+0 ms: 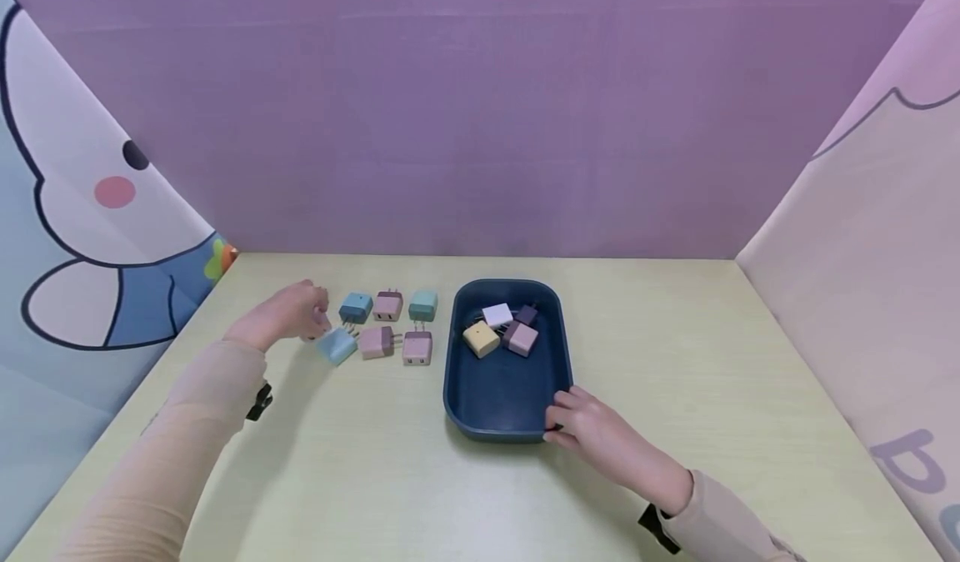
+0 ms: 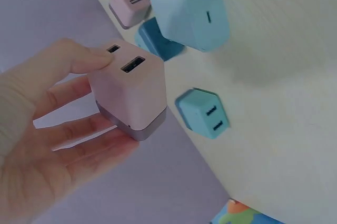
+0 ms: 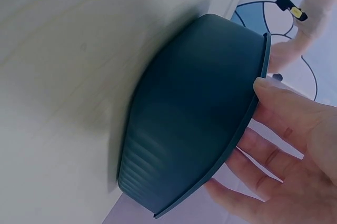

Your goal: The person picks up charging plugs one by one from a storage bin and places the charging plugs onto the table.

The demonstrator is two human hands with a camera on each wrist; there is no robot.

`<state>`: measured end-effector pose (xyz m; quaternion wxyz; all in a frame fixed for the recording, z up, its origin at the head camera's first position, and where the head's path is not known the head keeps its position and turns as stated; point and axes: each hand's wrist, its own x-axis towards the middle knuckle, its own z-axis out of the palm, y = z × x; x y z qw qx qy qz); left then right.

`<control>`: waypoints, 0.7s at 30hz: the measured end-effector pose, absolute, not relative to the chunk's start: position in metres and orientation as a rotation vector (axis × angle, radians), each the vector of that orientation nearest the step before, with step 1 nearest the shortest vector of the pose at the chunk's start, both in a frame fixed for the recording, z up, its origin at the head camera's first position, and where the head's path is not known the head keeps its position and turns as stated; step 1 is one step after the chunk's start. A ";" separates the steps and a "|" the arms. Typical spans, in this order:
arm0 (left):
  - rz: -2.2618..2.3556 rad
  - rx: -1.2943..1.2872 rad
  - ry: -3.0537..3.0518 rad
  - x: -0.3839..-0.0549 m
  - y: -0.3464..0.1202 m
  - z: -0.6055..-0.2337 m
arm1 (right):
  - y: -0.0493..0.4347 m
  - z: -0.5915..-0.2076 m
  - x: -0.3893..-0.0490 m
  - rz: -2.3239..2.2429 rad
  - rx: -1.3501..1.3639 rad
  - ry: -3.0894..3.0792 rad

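Observation:
My left hand is over the left side of the table. In the left wrist view it pinches a pink charger plug with a mauve end between thumb and fingers; in the head view the hand hides this plug. Close by lie a light blue charger plug, a blue plug and a teal plug with two ports. My right hand grips the near right rim of a dark blue plastic bin, thumb and fingers on its edge in the right wrist view.
Inside the bin sit a white plug, a yellow plug, a pink-and-mauve plug and a dark purple one. Left of the bin lie several pink plugs and a green plug. A purple backdrop rises behind the table.

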<state>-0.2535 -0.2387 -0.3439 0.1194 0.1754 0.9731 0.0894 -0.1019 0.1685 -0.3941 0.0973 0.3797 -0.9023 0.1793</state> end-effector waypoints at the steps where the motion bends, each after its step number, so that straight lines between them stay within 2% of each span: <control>1: 0.271 0.501 2.840 -0.254 -0.240 -0.345 | 0.169 -0.394 -0.102 0.531 1.126 -2.671; 21: 0.296 0.403 2.799 -0.259 -0.265 -0.364 | 0.170 -0.396 -0.102 0.529 1.126 -2.659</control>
